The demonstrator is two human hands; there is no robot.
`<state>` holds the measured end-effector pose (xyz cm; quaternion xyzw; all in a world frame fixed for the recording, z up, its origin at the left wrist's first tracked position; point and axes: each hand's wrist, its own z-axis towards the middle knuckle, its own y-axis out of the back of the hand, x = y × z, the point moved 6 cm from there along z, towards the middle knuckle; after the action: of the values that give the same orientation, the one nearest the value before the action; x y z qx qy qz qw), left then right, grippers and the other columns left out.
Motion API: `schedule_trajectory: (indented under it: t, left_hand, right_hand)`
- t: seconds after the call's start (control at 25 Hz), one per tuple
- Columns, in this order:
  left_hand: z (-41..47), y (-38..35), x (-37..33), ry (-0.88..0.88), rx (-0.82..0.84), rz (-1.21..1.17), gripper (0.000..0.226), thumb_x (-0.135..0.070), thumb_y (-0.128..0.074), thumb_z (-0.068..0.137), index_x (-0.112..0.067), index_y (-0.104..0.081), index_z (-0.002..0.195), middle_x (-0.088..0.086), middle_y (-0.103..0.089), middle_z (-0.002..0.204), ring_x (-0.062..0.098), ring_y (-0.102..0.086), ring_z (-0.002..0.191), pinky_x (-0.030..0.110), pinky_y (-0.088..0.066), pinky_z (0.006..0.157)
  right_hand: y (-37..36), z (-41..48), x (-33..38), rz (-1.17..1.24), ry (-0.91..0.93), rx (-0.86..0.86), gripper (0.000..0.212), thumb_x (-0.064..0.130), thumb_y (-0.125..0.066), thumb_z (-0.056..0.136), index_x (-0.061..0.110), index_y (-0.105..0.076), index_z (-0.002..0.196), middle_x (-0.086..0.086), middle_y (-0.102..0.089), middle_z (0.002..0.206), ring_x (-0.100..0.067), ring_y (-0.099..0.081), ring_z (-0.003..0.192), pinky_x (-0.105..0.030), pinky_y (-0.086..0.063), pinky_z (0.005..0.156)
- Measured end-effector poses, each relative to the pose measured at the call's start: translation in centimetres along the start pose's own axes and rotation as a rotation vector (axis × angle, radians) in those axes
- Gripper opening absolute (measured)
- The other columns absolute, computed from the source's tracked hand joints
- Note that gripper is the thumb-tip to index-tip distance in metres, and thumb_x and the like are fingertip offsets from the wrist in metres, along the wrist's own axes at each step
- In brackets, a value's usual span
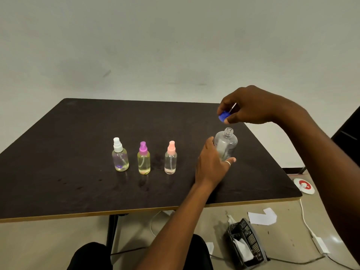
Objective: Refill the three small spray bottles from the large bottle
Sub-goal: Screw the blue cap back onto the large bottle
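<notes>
Left hand [212,164] bears a plain silver metal band ring [227,163] on one finger; both forearms [175,221] bare; black fabric trousers [89,256] at the lower edge.

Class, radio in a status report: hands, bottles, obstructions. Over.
Left hand grips large bottle, upright, uncapped. Right hand pinches blue cap above it. Three small spray bottles capped, unobstructed.

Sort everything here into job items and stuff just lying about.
Job: large clear plastic bottle, gripped by left hand; blue cap, pinched by right hand; small clear white-topped spray bottle; purple-topped spray bottle; pink-topped spray bottle.
Lying about: black mesh basket, white paper scraps, white cable, all on the floor.
</notes>
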<state>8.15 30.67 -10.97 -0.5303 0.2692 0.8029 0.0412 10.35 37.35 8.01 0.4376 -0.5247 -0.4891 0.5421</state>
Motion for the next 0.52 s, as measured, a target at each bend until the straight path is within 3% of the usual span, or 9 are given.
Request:
schedule_trajectory:
  t: [0.24, 0.52]
  left_hand:
    - [-1.0, 3.1, 2.0, 0.044, -0.136, -0.023, 0.069, -0.035, -0.085, 0.074, -0.023, -0.045, 0.13, -0.005, -0.057, 0.125, 0.009, -0.056, 0.111, 0.028, -0.053, 0.092]
    - [-2.4, 5.9, 3.6, 0.022, -0.236, -0.056, 0.07, -0.032, -0.086, 0.074, -0.021, -0.047, 0.131, -0.006, -0.06, 0.124, 0.012, -0.058, 0.114, 0.033, -0.053, 0.095]
  right_hand:
    - [-1.2, 0.8, 0.8, 0.012, 0.02, 0.018, 0.023, 0.015, -0.075, 0.082, 0.022, -0.073, 0.104, 0.006, -0.072, 0.098, -0.011, -0.066, 0.09, -0.025, -0.048, 0.081]
    - [-2.4, 1.6, 3.2, 0.019, 0.101, 0.056, 0.025, 0.015, -0.076, 0.081, 0.027, -0.073, 0.102, 0.015, -0.069, 0.092, -0.004, -0.065, 0.088, -0.022, -0.048, 0.08]
